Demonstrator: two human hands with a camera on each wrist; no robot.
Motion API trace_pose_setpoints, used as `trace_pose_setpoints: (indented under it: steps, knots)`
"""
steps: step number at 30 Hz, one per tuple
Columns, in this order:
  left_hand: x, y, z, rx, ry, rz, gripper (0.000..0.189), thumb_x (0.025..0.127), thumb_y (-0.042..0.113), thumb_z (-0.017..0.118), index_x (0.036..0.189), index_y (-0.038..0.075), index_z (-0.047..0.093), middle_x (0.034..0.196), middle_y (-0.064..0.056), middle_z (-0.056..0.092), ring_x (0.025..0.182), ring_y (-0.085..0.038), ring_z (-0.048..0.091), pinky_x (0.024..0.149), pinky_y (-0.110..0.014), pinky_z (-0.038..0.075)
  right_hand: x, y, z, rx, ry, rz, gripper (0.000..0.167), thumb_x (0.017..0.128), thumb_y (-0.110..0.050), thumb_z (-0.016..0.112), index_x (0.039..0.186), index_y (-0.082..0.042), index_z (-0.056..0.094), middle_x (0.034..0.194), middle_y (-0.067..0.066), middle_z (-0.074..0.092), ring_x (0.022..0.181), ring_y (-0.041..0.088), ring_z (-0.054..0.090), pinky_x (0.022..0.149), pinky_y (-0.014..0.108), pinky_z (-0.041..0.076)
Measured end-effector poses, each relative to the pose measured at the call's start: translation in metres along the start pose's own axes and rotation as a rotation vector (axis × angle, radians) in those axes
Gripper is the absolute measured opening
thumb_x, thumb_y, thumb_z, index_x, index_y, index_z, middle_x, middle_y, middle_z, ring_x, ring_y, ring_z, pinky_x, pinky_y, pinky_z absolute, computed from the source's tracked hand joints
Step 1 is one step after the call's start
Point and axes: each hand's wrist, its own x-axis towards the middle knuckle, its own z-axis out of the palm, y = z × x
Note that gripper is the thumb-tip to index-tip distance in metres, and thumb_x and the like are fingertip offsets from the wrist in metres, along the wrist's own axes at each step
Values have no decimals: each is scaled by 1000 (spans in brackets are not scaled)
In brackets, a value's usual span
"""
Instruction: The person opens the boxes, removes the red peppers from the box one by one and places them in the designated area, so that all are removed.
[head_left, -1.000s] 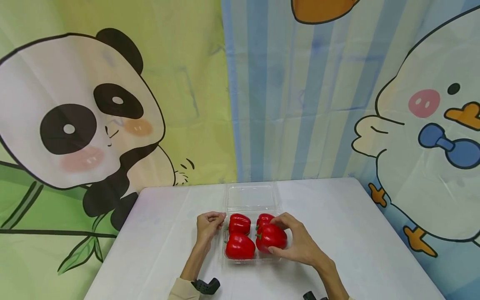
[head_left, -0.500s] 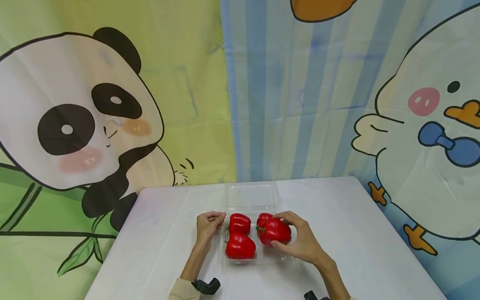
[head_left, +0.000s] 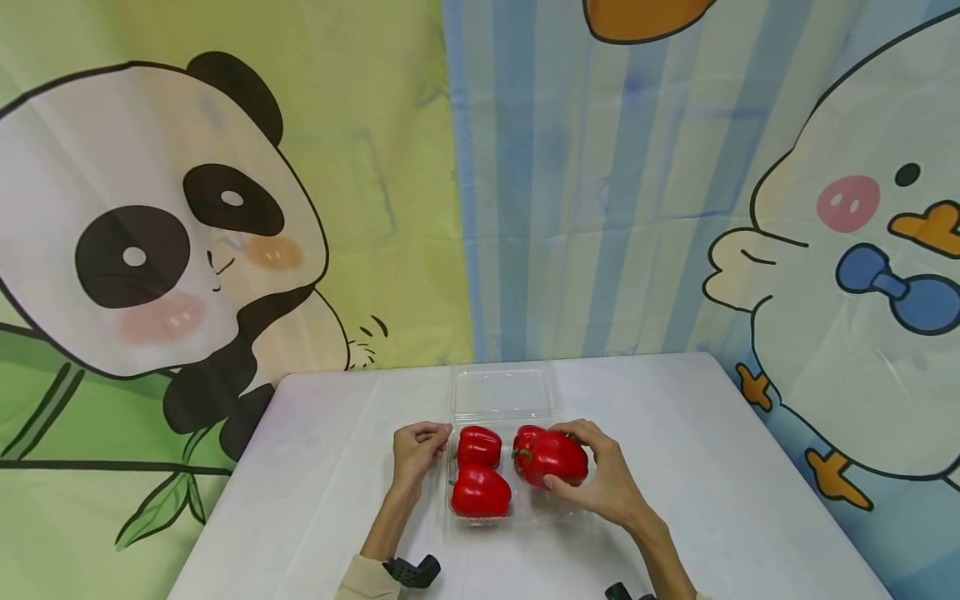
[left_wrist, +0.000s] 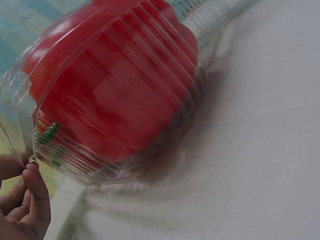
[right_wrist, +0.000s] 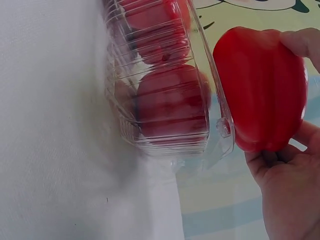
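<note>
Backdrop: cartoon cloth, panda (head_left: 135, 258) hanging left, white chick (head_left: 862, 358) right, meeting behind a white table (head_left: 315, 483). Clear container (head_left: 543, 507) is sitting about midway between the table's left and right edges; its lid (head_left: 504, 393) is lying open toward the far edge.

Count: four red peppers showing. Far-left pepper (head_left: 478, 447) and near-left pepper (head_left: 481, 492) are resting inside along the container's left side. Far-right pepper (head_left: 526, 436) is sitting in the far-right corner, partly hidden behind the held pepper (head_left: 560, 459).

Right hand (head_left: 602, 473): clamping the held pepper, thumb on the near side, fingers reaching round the far side, stem pointing toward the table's left edge. The right wrist view is showing it up by the rim, above the walls; can't tell whether it's touching the rim or the far-right pepper.

Left hand (head_left: 420, 454): thumb and finger are closing together on the container's left rim, pinching it, probably steadying it.

Progress, my read: three peppers are sitting in, one is hanging in hand over the right half, so that one is the open item. Can't tell from this instant whether it's going in or coming out. Lid isn't covering anything.
</note>
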Motion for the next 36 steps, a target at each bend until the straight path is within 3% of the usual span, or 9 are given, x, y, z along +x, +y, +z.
trace_pose_setpoints:
  steps: [18,27,36]
  knots:
    - [-1,0,1,7,6,-7,22,99,10,80,104,-12,78,79,-16,75,63,-11,61,57,-18,54,-1,1,-2,44,98,21,61,77,-21,98,133,-14,72,125,-4,73,110,11,67,89,25,63]
    - [-3,4,2,10,18,-19,20,98,9,82,103,-10,79,77,-9,74,63,-10,61,58,-17,54,-4,7,-1,66,133,53,58,79,-20,98,131,-24,72,124,-5,73,110,12,67,91,24,63]
    - [-1,1,0,8,-3,-26,24,99,12,81,104,-12,78,76,-7,74,63,-11,61,57,-18,54,-4,8,-2,68,145,84,62,77,-21,99,132,-24,71,126,-5,73,110,12,66,91,24,63]
